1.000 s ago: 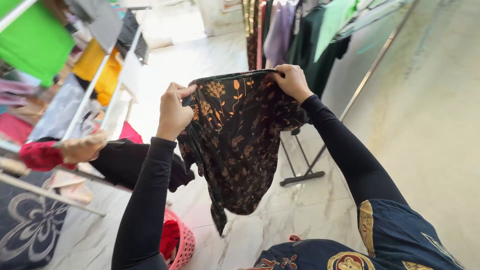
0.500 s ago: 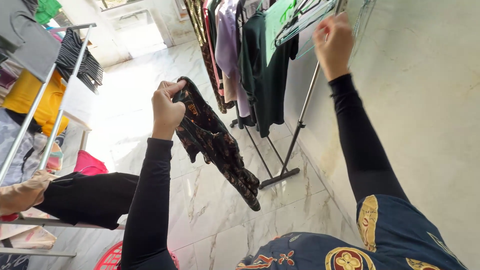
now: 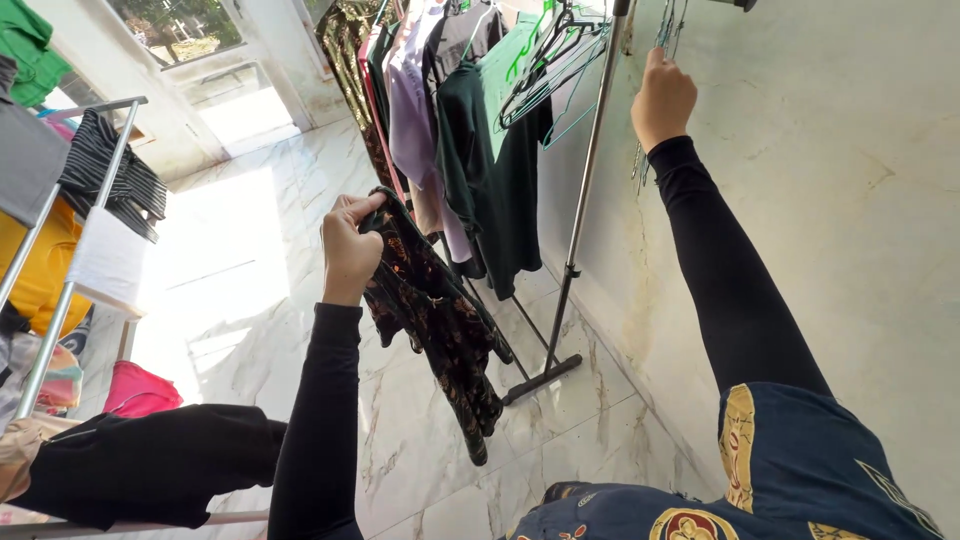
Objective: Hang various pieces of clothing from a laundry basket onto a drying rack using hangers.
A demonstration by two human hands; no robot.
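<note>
From the head view, the left hand [image 3: 350, 250] is raised at chest height, its grip clamped tight on the top edge of a dark patterned garment [image 3: 435, 320] — black cloth with small orange-brown flowers. The garment hangs down from the fist in a loose twisted length, its lower end dangling above the marble floor [image 3: 400, 440] without touching it, just in front of the clothes rack.

The right hand [image 3: 662, 98] is stretched up high against the pale wall [image 3: 850, 200], fingers curled together around thin wire hangers [image 3: 640, 160] that hang there; whether it truly pinches one I cannot tell. Both arms wear long black sleeves.

Between the two hands stands a metal clothes rack [image 3: 585, 200], its upright pole running down to a black foot on the floor. On it hang a dark green shirt [image 3: 490, 180], a lilac garment [image 3: 415, 110] and, at the top, a bunch of green plastic hangers [image 3: 550, 60].

To the left — well apart from the hands — a second drying rack [image 3: 75, 250] carries a striped cloth [image 3: 110, 185], a yellow garment [image 3: 40, 270] and a black garment [image 3: 150, 460] draped over its low rail. A pink basket [image 3: 140, 390] sits beneath it.
</note>
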